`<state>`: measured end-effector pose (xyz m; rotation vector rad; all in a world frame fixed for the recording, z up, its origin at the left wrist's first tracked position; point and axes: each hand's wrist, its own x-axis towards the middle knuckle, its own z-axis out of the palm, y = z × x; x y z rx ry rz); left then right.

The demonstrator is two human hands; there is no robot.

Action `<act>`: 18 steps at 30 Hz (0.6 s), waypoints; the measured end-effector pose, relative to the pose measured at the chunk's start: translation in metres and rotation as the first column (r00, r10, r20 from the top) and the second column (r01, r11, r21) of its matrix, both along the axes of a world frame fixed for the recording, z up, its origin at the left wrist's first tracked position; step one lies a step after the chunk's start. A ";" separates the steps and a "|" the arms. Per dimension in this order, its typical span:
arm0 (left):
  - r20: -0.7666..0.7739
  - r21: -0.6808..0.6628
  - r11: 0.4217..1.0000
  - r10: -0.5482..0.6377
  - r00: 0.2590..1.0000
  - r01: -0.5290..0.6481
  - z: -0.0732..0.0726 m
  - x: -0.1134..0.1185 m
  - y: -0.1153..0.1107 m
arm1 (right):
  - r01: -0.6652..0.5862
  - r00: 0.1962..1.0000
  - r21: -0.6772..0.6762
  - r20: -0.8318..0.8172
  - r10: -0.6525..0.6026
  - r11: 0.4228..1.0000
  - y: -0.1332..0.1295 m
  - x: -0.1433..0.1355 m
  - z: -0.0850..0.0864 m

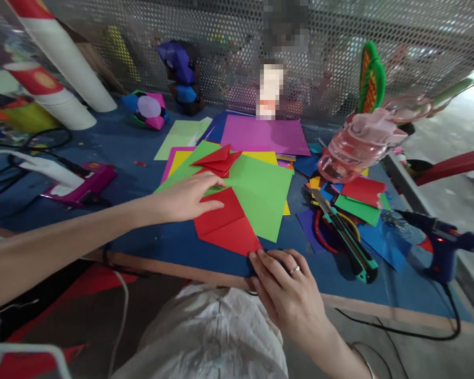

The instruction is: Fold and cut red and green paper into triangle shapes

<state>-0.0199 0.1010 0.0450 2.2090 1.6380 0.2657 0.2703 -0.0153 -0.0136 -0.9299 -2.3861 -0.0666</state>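
Observation:
A sheet of red paper (227,223) with a crease across it lies near the table's front edge, partly over a green sheet (264,195). My left hand (189,197) reaches in from the left with thumb and fingers apart, the thumb lying on the red paper's upper left part. At the paper's lower right corner, my right hand (288,287), wearing a ring, has its fingers pressed together on the tip; its thumb is mostly hidden. Just beyond my left fingertips, folded red paper pieces (219,160) rest on the green sheet.
To the right are a utility knife (345,237), paper scraps (359,197), a pink bottle (351,145) and a glue gun (442,237) with a lit light. Leftward sit a magenta power strip (89,184) and white tubes (63,105). A perforated metal panel (229,58) stands behind.

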 end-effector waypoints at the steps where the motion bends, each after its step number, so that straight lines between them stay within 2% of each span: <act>1: 0.002 0.007 1.000 -0.006 1.000 0.006 -0.003 0.005 0.003 | 0.005 1.000 0.005 -0.002 -0.005 1.000 0.000 -0.001 0.000; 4: 0.001 0.009 1.000 -0.011 1.000 0.011 -0.010 0.014 0.014 | 0.020 1.000 0.022 -0.006 -0.020 1.000 -0.001 -0.003 0.001; 7: 0.016 -0.026 1.000 -0.008 1.000 0.008 -0.008 0.016 0.021 | 0.034 0.999 0.032 -0.010 -0.033 0.999 -0.002 -0.004 0.001; 10: 0.061 -0.084 0.996 -0.006 0.998 0.011 0.000 0.010 0.020 | 0.043 0.999 0.034 -0.005 -0.043 0.998 -0.002 -0.005 0.001; 13: 0.152 -0.174 0.985 0.005 0.988 0.022 0.013 0.000 0.009 | 0.066 0.998 0.039 -0.002 -0.066 0.997 -0.003 -0.005 0.003; 16: 0.306 -0.220 0.975 0.109 0.946 -0.041 0.024 -0.007 -0.010 | 0.141 0.989 0.082 -0.055 -0.137 0.987 -0.008 -0.009 0.008; 18: 0.426 -0.230 0.961 0.242 0.872 -0.154 0.027 -0.007 -0.022 | 0.181 0.978 0.136 -0.126 -0.164 0.974 -0.011 -0.013 0.012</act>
